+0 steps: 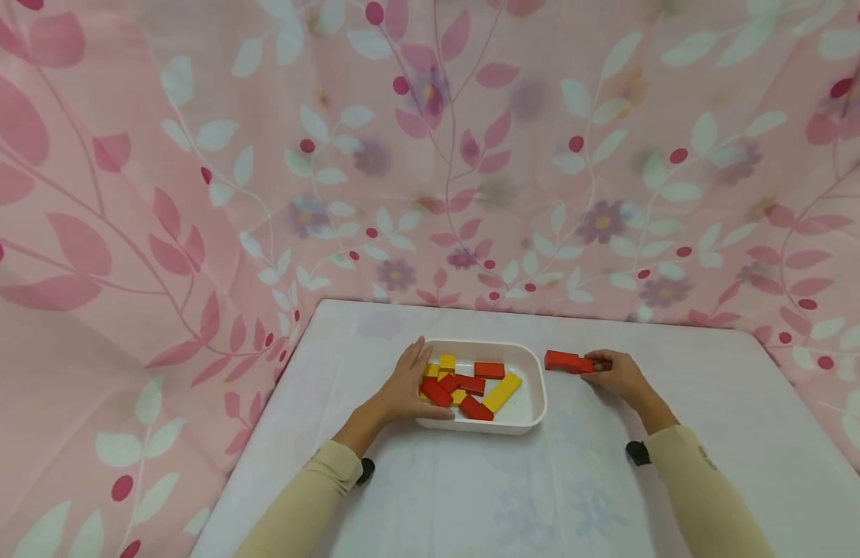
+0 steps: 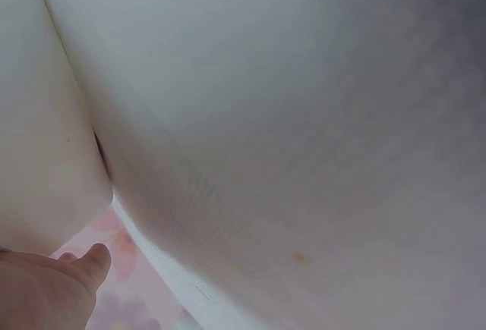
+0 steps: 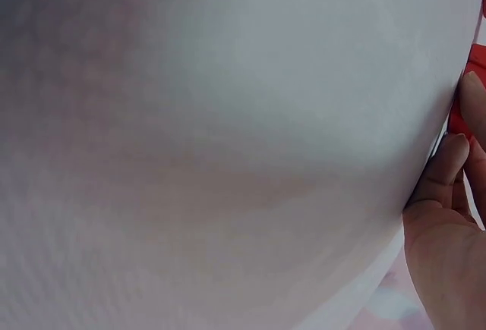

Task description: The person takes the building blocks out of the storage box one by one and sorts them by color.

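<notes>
Floral cloth (image 1: pixel 458 155) behind white table (image 1: pixel 541 496) | only my head view shows inside the white tray (image 1: pixel 486 428): red and yellow blocks (image 1: pixel 474 385) | left hand (image 1: pixel 405 387) spread at its left end | right hand (image 1: pixel 617 373) pinches a red block (image 1: pixel 585 366) right of the tray; my right-wrist view confirms

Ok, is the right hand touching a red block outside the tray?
Touching: the right wrist view shows the right hand with a fingertip laid on the red block.
</notes>
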Demonstrator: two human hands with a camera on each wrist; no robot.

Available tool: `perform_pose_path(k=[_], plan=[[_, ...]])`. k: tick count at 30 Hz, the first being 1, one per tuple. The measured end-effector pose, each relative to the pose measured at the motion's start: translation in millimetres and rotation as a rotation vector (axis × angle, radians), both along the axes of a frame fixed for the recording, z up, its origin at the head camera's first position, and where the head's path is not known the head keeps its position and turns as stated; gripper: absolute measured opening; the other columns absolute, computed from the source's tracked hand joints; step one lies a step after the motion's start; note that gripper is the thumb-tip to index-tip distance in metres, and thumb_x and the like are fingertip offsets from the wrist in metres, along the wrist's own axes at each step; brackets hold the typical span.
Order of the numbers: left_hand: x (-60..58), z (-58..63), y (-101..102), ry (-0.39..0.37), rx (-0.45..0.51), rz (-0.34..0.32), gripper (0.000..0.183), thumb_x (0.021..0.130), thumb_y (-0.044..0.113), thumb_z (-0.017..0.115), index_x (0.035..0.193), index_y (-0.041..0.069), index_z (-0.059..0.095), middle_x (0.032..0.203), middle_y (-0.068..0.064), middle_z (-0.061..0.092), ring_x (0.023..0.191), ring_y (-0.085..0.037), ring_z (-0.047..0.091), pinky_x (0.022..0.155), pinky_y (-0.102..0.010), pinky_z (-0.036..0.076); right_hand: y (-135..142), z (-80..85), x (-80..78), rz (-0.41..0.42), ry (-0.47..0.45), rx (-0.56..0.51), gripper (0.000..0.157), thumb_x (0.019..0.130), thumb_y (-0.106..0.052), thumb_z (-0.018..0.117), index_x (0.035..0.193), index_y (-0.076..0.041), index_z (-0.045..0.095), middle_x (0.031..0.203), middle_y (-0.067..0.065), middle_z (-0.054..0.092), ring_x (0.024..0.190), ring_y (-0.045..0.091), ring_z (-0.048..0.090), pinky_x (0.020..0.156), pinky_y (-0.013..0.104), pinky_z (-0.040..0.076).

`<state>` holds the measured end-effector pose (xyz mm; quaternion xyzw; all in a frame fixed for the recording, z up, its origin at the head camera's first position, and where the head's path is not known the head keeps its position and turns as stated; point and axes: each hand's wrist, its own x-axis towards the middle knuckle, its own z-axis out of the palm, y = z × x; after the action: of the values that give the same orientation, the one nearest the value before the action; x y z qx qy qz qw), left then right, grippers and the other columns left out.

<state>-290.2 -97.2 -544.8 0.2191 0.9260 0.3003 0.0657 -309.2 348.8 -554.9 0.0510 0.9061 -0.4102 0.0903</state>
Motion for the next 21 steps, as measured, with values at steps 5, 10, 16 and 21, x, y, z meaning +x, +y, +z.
perform_pose_path(k=[5,10,16,21], plan=[[1.5,0.6,0.1,0.000,0.004,0.004,0.130,0.061,0.072,0.078,0.160,0.018,0.014,0.168,-0.007,0.003,0.154,-0.029,0.007,0.114,-0.058,0.035,-1.8,-1.4,0.1,-0.022,-0.008,-0.013,0.055,0.089,-0.022,0.074,0.136,-0.001,0.055,0.124,0.023,0.057,0.108,0.033,0.052,0.090,0.037,0.050],[2.7,1.7,-0.2,-0.009,0.000,0.005,0.130,0.061,0.072,0.078,0.160,0.018,0.013,0.168,-0.007,0.003,0.154,-0.029,0.006,0.115,-0.058,0.033,-3.0,-2.0,-0.1,-0.021,-0.007,-0.013,0.055,0.089,-0.021,0.074,0.136,0.000,0.055,0.126,0.025,0.057,0.110,0.035,0.051,0.093,0.042,0.050],[2.4,1.7,-0.9,-0.007,-0.007,0.006,0.130,0.062,0.072,0.078,0.160,0.019,0.012,0.168,-0.007,0.003,0.154,-0.028,0.006,0.116,-0.056,0.032,-4.0,-2.6,-2.1,-0.010,-0.018,-0.013,0.057,0.089,-0.021,0.074,0.137,0.000,0.054,0.125,0.024,0.056,0.110,0.034,0.050,0.092,0.041,0.049],[2.2,2.7,-0.6,-0.014,-0.002,0.003,0.130,0.061,0.072,0.078,0.160,0.021,0.012,0.168,-0.003,0.001,0.154,-0.027,0.006,0.116,-0.056,0.032,-3.5,-2.9,-3.0,-0.013,-0.028,-0.018,0.059,0.088,-0.024,0.076,0.137,0.000,0.054,0.124,0.023,0.056,0.110,0.034,0.050,0.092,0.040,0.049]])
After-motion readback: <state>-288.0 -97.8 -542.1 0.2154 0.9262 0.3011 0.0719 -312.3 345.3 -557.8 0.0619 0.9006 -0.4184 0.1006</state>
